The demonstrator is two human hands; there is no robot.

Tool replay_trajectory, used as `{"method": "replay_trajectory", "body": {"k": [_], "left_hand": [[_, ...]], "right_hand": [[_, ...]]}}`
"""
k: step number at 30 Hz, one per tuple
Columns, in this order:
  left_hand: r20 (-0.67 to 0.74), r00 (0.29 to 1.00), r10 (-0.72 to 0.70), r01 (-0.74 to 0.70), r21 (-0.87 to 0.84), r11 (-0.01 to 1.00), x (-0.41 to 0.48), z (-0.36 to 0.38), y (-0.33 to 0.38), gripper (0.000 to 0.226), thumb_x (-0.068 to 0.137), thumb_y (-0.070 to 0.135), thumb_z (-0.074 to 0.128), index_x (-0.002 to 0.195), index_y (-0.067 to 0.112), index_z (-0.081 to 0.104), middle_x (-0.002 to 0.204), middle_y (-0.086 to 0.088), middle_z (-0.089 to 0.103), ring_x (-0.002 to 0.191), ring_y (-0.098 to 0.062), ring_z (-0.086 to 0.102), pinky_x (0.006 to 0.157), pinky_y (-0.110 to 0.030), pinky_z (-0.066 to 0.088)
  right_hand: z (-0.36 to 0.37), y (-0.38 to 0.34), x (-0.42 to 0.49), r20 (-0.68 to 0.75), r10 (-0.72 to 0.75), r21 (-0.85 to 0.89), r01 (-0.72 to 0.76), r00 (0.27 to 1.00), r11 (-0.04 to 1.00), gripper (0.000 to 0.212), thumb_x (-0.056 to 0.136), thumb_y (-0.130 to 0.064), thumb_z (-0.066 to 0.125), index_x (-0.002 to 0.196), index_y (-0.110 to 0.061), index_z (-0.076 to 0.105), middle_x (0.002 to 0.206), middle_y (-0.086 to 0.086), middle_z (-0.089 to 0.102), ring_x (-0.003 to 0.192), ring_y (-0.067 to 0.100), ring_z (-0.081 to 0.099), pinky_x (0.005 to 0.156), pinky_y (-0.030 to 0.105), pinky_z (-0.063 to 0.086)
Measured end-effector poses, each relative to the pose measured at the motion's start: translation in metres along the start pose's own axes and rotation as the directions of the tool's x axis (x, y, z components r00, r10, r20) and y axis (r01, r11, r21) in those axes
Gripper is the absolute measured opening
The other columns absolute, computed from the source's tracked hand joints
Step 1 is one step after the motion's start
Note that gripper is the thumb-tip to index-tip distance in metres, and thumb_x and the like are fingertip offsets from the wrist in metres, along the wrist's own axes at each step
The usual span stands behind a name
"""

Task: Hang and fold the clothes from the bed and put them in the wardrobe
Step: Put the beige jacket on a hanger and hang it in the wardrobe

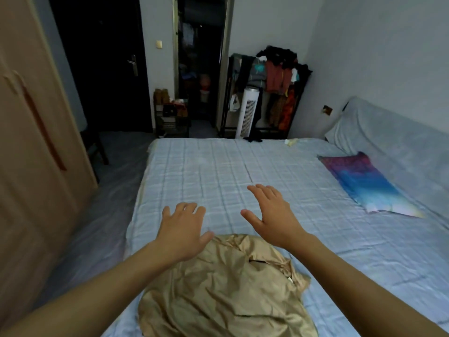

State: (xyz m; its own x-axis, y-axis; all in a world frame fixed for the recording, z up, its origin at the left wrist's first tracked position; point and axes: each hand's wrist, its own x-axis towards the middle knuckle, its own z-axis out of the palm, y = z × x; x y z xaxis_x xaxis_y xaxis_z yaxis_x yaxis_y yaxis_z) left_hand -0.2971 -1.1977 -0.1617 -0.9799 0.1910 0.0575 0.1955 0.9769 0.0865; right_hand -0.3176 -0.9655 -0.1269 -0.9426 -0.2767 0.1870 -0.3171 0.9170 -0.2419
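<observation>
Gold shirt (226, 288) on bed (218, 166), tag (290, 278) unreadable; L hand (182, 229), R hand (274, 215) spread.

Bare forearms (116, 278), bare left hand (182, 229), right hand (274, 220)

The gold garment (226, 288) is cut off below, the wardrobe (29, 142) at left.

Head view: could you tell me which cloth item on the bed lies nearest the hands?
The crumpled gold garment, close by the left hand and right hand; the blue-purple cloth lies flat, far right.
</observation>
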Motion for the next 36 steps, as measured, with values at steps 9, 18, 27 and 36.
{"method": "replay_trajectory", "body": {"k": [9,18,27,36], "left_hand": [[0.067,0.966,-0.251,0.255,-0.068,0.964,0.005,0.053,-0.009,0.070,0.088,0.071,0.036,0.140,0.025,0.045,0.146,0.003,0.044,0.135,-0.023,0.038,0.110,-0.046,0.030],[-0.059,0.879,-0.473,0.462,-0.139,0.876,-0.004,0.088,0.006,0.046,0.071,0.066,0.047,0.105,0.035,0.045,0.082,0.008,0.066,0.072,-0.023,0.068,0.051,-0.036,0.054],[0.152,0.756,-0.636,0.649,-0.053,0.759,-0.024,0.173,-0.035,0.057,0.066,0.063,0.045,0.109,0.029,0.060,0.097,0.006,0.067,0.085,-0.022,0.068,0.057,-0.040,0.055],[0.259,0.695,-0.671,0.712,-0.116,0.692,-0.020,0.238,-0.071,0.068,0.082,0.063,0.031,0.131,0.024,0.055,0.129,0.003,0.057,0.118,-0.024,0.056,0.092,-0.040,0.047]], "right_hand": [[0.063,0.019,0.070,0.045,-0.200,0.187,0.189,0.979,0.964,0.066,0.096,-0.049,0.051,0.150,-0.017,0.032,0.152,0.005,0.037,0.143,0.027,0.027,0.115,0.045,0.028],[0.137,0.030,0.124,0.231,-0.401,0.357,0.306,0.887,0.883,0.065,0.095,-0.044,0.054,0.151,-0.023,0.028,0.156,0.000,0.030,0.145,0.023,0.022,0.114,0.046,0.030],[0.226,0.010,0.147,0.328,-0.504,0.433,0.347,0.799,0.832,0.058,0.094,-0.039,0.052,0.147,-0.024,0.035,0.151,-0.004,0.037,0.140,0.019,0.029,0.113,0.044,0.032],[0.327,-0.006,0.155,0.295,-0.585,0.507,0.395,0.756,0.766,0.048,0.087,-0.032,0.055,0.134,-0.021,0.054,0.136,-0.002,0.054,0.126,0.021,0.047,0.105,0.038,0.039]]}}
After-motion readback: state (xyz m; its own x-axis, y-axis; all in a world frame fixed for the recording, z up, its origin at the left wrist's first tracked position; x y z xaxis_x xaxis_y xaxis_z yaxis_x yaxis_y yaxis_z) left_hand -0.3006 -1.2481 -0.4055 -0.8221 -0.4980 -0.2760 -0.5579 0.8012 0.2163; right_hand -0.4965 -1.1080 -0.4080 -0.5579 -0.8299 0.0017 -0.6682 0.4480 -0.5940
